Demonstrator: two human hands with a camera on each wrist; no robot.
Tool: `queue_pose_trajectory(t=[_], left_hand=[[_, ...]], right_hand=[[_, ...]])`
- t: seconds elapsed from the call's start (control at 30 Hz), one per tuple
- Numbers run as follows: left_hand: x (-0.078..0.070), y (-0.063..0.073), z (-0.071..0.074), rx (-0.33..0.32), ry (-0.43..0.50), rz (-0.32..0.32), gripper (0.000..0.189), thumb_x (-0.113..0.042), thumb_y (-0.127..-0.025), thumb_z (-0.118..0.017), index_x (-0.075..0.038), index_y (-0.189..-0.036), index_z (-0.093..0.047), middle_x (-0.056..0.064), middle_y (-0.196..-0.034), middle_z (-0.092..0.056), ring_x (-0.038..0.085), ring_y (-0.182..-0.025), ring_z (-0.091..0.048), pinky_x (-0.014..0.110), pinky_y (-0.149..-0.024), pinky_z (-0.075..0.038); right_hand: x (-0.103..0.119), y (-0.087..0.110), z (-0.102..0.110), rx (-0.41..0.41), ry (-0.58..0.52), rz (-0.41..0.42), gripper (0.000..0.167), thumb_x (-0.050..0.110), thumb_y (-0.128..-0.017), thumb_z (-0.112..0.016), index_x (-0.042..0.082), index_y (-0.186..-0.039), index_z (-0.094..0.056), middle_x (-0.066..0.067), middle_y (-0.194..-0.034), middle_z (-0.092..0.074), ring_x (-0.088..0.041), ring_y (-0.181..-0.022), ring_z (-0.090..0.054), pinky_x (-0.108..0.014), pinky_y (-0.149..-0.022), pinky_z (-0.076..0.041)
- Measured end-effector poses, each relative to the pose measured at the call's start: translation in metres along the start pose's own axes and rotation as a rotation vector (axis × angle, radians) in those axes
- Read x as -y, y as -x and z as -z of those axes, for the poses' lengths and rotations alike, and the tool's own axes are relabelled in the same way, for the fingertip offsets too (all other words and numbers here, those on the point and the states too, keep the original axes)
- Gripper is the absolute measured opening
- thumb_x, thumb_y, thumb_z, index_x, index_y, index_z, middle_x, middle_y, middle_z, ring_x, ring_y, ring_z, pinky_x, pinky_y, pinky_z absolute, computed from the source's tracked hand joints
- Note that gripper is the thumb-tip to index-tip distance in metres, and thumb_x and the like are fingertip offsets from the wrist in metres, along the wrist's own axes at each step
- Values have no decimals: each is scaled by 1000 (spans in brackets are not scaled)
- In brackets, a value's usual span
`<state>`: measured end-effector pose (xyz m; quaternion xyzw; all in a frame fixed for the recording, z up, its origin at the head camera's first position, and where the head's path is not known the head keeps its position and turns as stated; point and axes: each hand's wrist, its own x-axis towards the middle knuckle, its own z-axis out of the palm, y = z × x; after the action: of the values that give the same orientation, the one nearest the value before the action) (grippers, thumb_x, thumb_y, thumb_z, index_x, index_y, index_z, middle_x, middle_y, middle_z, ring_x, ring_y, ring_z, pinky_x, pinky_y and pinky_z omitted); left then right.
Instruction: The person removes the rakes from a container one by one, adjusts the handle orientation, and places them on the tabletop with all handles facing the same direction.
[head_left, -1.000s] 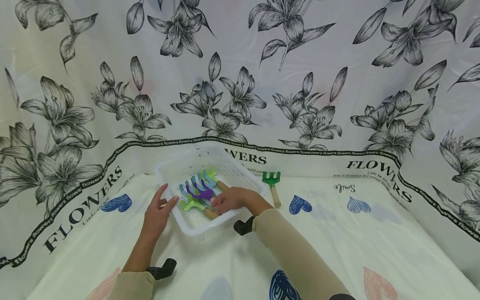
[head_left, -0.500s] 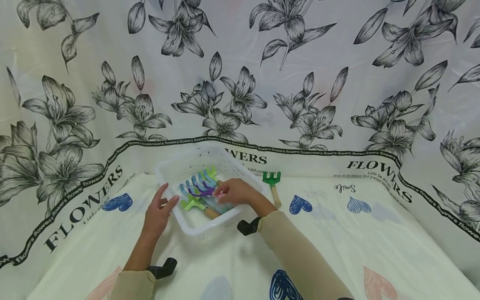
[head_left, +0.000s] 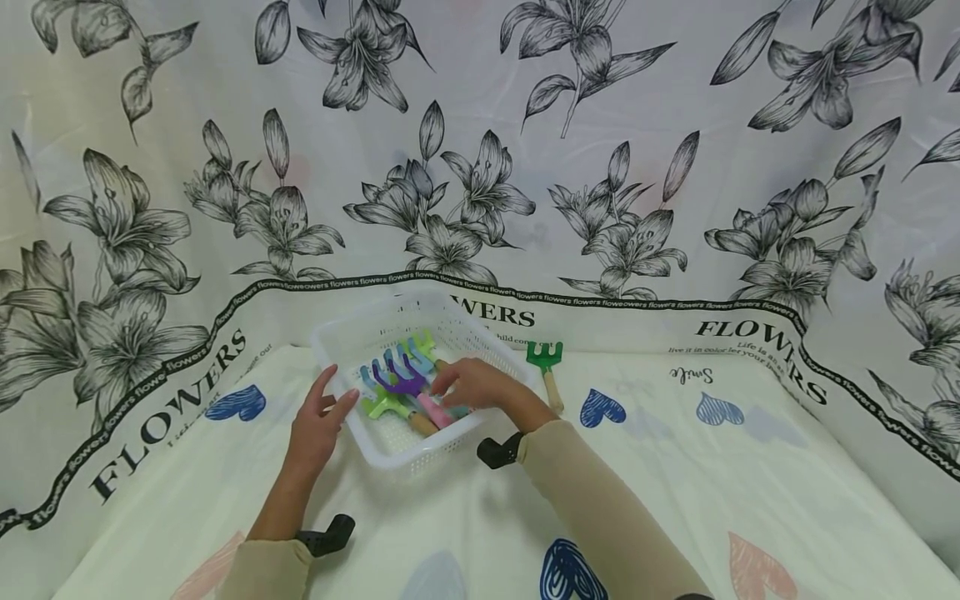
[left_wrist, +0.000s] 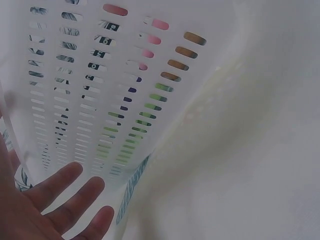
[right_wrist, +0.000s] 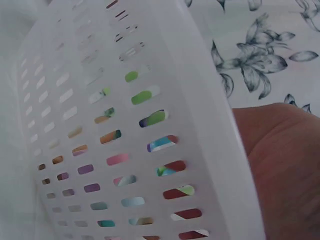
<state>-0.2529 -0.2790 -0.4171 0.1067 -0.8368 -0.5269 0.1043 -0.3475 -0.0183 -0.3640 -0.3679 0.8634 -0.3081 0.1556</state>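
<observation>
In the head view, a white plastic basket [head_left: 397,460] holds several small toy garden rakes. A purple rake [head_left: 405,383] with a pink handle [head_left: 433,412] lies on top, beside a light green rake [head_left: 386,403] with a wooden handle; blue tines [head_left: 417,354] show behind. My right hand [head_left: 480,385] reaches over the basket's right side, fingers bent loosely down by the purple rake; contact at its fingertips is hidden. My left hand [head_left: 318,421] is at the basket's left side, thumb near the rim. The left wrist view shows its fingers [left_wrist: 82,202] spread near the slotted wall.
A green rake [head_left: 546,367] with a wooden handle lies on the cloth just right of the basket. Heart-printed white cloth [head_left: 645,500] covers the surface, and a flower-printed curtain [head_left: 465,100] hangs behind. Black wrist mounts [head_left: 498,450] stick out from both forearms.
The purple rake has turned and settled on the pile, and its pink handle is now uncovered. My right hand has shifted slightly right and up, off that handle. My left hand stays put.
</observation>
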Motion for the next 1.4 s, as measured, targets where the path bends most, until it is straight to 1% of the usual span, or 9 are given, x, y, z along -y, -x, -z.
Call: queue_pose_trajectory(t=[0.17,0.37,0.57,0.8,0.93,1.1,1.17,1.3,1.4], left_hand=[[-2,0,0,0,-1,2,87,-68,-87,-53,-37,-157,-12,23,-147,-36,41,-129,-43,53,-100,-41],[-5,0,-1,3,-5,-1,87,-68,-87,-53,-36,-157,-12,24,-148,-35,41,-130,-41,53,-100,-41],[-5,0,-1,3,-4,-7,86,-68,-87,-53,-36,-157,-12,24,-148,-35,42,-130,-41,53,-100,-41],[-4,2,0,10,3,8,87,-68,-87,-53,-39,-156,-11,23,-148,-35,41,-131,-41,53,-100,-41],[-3,1,0,7,-1,-3,86,-68,-87,-52,-37,-157,-12,23,-149,-35,41,-131,-41,53,-100,-41],[-1,0,1,4,-6,-7,85,-67,-88,-52,-37,-157,-12,23,-148,-35,41,-130,-42,52,-99,-42],[-1,0,1,6,-4,-6,85,-67,-88,-52,-37,-157,-11,23,-148,-35,41,-130,-42,52,-99,-42],[0,0,1,9,-2,-3,85,-68,-88,-52,-38,-157,-11,23,-148,-35,41,-130,-42,52,-100,-41],[-1,0,1,7,-5,-3,86,-68,-88,-51,-37,-157,-11,24,-148,-35,41,-130,-42,52,-100,-41]], right_hand=[[2,-1,2,137,62,50,33,13,-91,-67,15,-124,-69,9,-117,-67,-13,-120,-54,-30,-100,-41],[5,0,5,262,90,23,38,13,-92,-64,16,-130,-65,9,-124,-64,-13,-125,-48,-35,-106,-36],[6,-1,4,319,58,-11,36,20,-92,-65,20,-128,-66,15,-121,-63,-11,-125,-47,-37,-107,-33],[4,-5,2,347,7,-6,38,18,-91,-66,17,-129,-65,9,-126,-63,-10,-121,-51,-31,-102,-38],[3,-5,1,313,-42,-20,40,12,-90,-66,13,-129,-63,6,-115,-67,-9,-106,-58,-27,-90,-46],[2,-4,2,195,-40,30,39,12,-91,-65,9,-130,-62,6,-107,-66,-10,-90,-63,-26,-79,-50],[2,-3,3,142,-24,66,38,13,-91,-67,10,-129,-63,6,-108,-66,-12,-93,-63,-26,-80,-50],[2,0,4,50,-37,117,38,12,-87,-72,12,-125,-66,3,-116,-66,-15,-111,-58,-28,-92,-46],[1,2,4,-27,-67,121,38,10,-86,-74,13,-123,-67,3,-118,-66,-14,-113,-57,-29,-95,-45]])
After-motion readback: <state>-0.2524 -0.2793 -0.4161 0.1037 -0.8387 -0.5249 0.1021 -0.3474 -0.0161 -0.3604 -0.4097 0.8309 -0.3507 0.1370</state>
